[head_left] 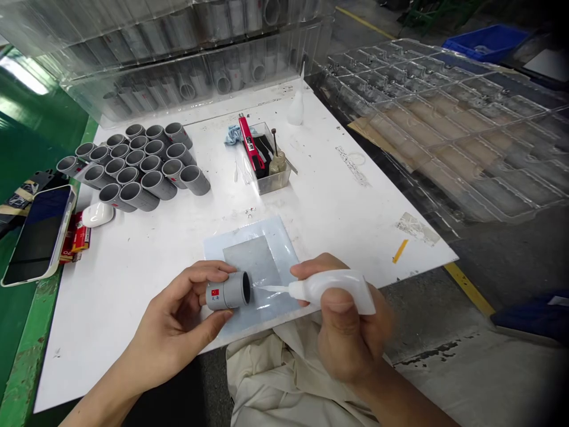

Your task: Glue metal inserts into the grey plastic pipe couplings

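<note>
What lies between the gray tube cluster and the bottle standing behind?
A clear box with a red tool leaning in it, a blue rag alongside; head view.

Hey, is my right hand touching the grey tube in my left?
Apart: the head view shows part of the blue mat between the right hand and grey tube.

- I count two bare hands: one left hand point(178, 323), one right hand point(349, 332).
- Short grey tubes outside the packing: one held tube point(224, 292), and around twenty-one loose tubes point(139, 196).
- Tubes in the clear packing point(200, 59): too many for me to count exactly.
- White bottles: two, one held bottle point(335, 289), one table bottle point(296, 110).
- One phone point(39, 231), one red cutter point(251, 144), one blue bin point(464, 51).
</note>
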Action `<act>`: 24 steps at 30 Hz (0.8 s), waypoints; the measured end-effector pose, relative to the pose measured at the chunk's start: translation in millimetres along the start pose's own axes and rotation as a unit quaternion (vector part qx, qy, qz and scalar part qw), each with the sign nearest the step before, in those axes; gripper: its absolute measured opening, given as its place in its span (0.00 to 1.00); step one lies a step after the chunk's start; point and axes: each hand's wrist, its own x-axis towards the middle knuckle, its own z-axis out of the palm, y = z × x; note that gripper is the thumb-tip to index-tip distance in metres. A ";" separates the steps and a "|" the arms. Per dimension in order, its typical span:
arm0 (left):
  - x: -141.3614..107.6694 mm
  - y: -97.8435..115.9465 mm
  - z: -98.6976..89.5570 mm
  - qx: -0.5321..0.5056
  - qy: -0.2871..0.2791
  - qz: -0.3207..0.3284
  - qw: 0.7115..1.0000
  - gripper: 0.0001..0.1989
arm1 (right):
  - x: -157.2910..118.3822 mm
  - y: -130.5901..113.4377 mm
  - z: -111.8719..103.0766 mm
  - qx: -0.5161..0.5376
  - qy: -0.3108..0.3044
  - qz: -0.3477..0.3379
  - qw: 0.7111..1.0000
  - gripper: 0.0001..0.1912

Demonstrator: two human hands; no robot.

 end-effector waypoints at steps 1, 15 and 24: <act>0.1 -0.2 0.1 -0.002 -0.001 0.001 1.000 0.17 | 1.0 1.0 0.7 -0.001 0.004 -0.005 1.000 0.13; 0.0 1.1 0.6 -0.005 -0.013 -0.007 1.000 0.18 | 5.0 5.8 7.1 -0.020 0.019 0.001 1.000 0.13; -0.4 0.7 1.0 0.002 -0.010 -0.001 1.000 0.18 | 7.1 4.6 7.9 -0.033 0.010 -0.002 0.999 0.13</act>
